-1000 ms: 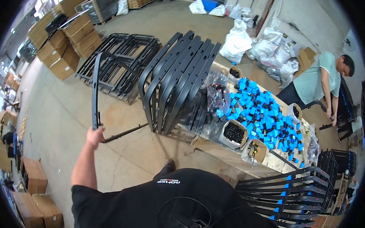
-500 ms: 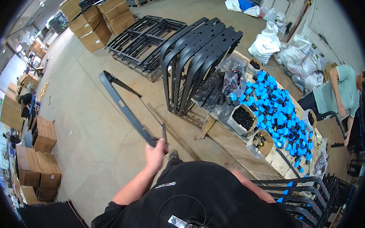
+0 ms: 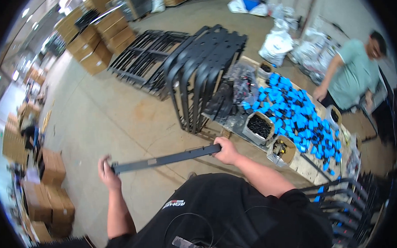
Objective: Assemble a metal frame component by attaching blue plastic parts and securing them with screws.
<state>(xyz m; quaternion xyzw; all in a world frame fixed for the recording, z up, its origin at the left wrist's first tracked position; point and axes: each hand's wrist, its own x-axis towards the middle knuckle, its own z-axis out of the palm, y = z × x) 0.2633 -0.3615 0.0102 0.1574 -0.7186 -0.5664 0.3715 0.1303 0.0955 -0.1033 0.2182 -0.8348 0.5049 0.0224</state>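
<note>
A long black metal frame (image 3: 164, 159) hangs level across my front, with a small slot near its middle. My right hand (image 3: 226, 150) is wrapped round its right end. My left hand (image 3: 107, 171) is at the other end, its fingers bent upward in what looks like a loose hold. That grip is partly blurred. The frame's far side is hidden beneath its upper face.
A worktable (image 3: 293, 166) on the right bears many blue-and-black parts (image 3: 302, 119) and a box of small black pieces (image 3: 258, 126). Curved black frames (image 3: 200, 66) stand beyond it; flat frames (image 3: 144, 60) lie farther off. A person (image 3: 353, 73) stands across the table.
The black frame has swung from slanting away to level across me. My right hand has come up onto its right end, and my left hand has moved left. The person across the table has shifted position.
</note>
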